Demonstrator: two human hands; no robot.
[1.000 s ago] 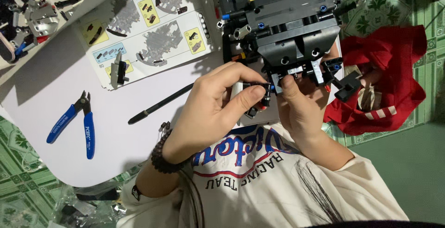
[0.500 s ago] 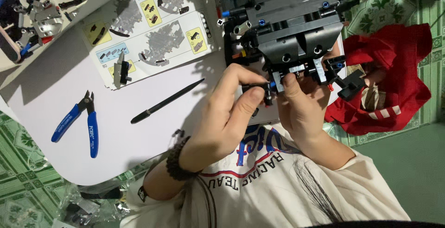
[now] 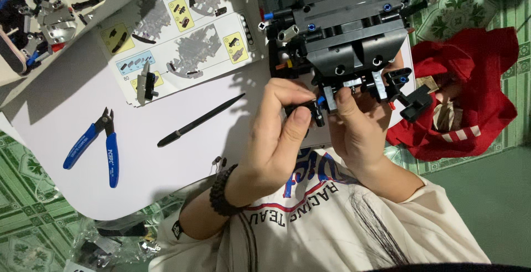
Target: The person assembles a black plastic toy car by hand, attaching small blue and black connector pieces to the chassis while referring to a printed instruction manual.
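The dark grey model (image 3: 337,34) sits at the board's (image 3: 72,133) far edge, its long axis running across the view, its near face toward the person. The left hand (image 3: 279,133) pinches a small black part (image 3: 303,109) against the model's near edge; the right hand (image 3: 359,125) grips that edge, thumb pressed on a light piece. Since half a second ago, the left wrist has dropped lower; the model has barely shifted.
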